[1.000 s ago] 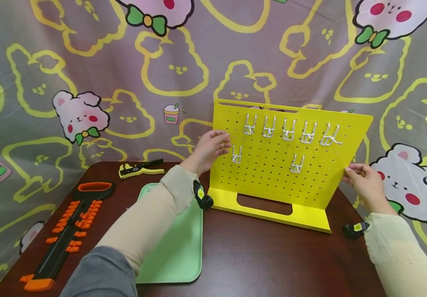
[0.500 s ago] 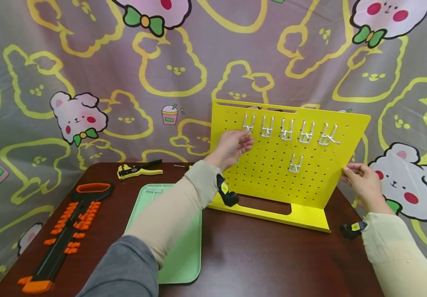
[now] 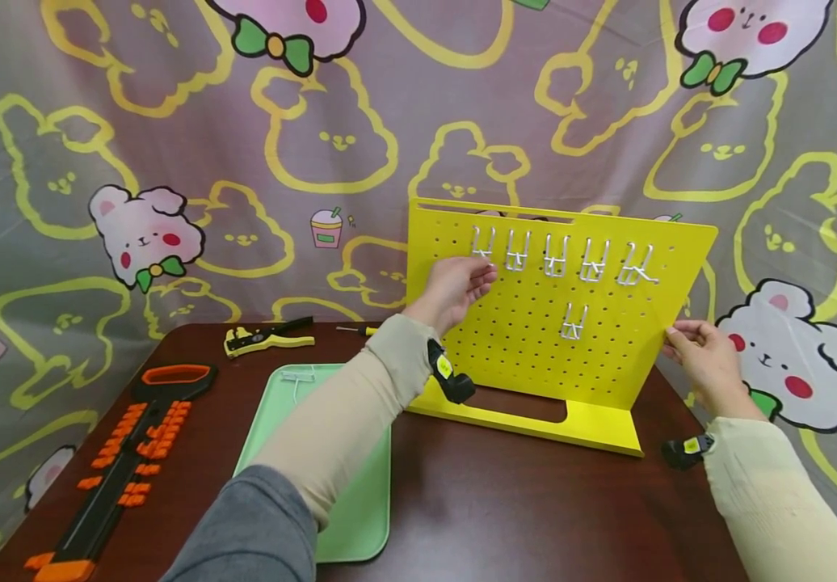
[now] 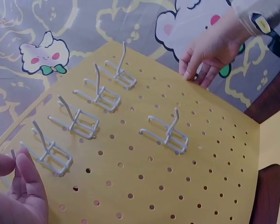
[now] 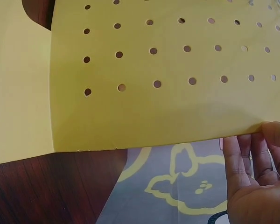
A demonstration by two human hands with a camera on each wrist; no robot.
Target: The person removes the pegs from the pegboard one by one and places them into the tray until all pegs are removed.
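A yellow pegboard [image 3: 513, 356] stands upright on its own base, with several white wire hooks [image 3: 553, 255] in its upper row. My left hand [image 3: 453, 291] pinches the front prong of the leftmost upper hook [image 4: 12, 153] between thumb and forefinger, as the left wrist view shows. One lower hook [image 4: 168, 135] hangs below the row; another, at lower left, is hidden behind the left hand. At the board's right edge, my right hand [image 3: 705, 356] grips the panel, thumb on the front and fingers [image 5: 234, 161] behind.
Left of the board lies a green tray [image 3: 360, 533] with a white wire hook [image 3: 297, 377] in it. Yellow-and-black wire strippers [image 3: 266, 339] and a thin screwdriver-like tool [image 3: 356, 330] lie behind it. A black rack with orange clips [image 3: 116, 469] is at far left. A patterned curtain hangs behind.
My left hand has moved right from beside the board's left edge to the leftmost upper hook, covering the lower-left hook. The right hand has stayed on the board's edge.
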